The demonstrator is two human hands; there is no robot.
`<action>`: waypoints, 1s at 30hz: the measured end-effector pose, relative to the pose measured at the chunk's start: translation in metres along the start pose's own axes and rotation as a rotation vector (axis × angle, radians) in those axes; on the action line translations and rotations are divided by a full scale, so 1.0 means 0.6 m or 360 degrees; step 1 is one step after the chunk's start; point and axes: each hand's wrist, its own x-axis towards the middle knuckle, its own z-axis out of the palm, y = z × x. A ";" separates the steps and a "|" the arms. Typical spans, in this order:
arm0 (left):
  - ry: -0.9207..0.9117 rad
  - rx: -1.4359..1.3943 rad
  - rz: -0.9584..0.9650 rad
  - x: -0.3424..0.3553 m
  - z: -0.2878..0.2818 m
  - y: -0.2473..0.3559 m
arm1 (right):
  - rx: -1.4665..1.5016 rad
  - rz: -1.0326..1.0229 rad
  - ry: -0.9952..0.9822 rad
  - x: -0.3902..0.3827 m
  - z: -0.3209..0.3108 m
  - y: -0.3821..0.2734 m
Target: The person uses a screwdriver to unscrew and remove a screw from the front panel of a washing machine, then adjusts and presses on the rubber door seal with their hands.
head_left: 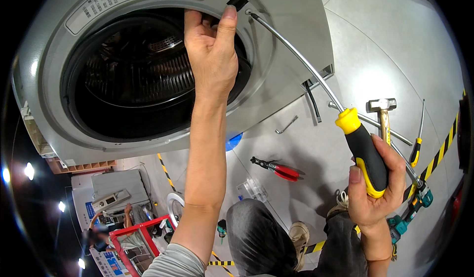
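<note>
Silver-grey metal washing machine (291, 45) with a round, black-rimmed opening (73, 92). A curved, pale grey label (106, 1) on its front bears small printed characters and line drawings. The right hand (377, 193) wraps its fingers around a steel-shanked, black-and-yellow screwdriver (366, 151), whose tip meets the front beside a dark rectangular slot (238, 0). The left hand (212, 59) reaches the opening's edge, thumb by the slot; its other fingertips are hidden, their grip indeterminable.
</note>
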 end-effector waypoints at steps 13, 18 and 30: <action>-0.0010 -0.0046 0.0030 0.001 0.003 -0.004 | 0.0073 0.0058 0.0046 0.002 0.005 0.001; -0.0004 -0.0053 0.0034 0.001 0.002 -0.003 | 0.0057 0.0058 0.0017 0.001 0.001 -0.001; 0.0002 -0.0025 0.0028 -0.001 0.001 -0.005 | -0.0197 -0.0353 -0.0041 0.018 0.003 -0.002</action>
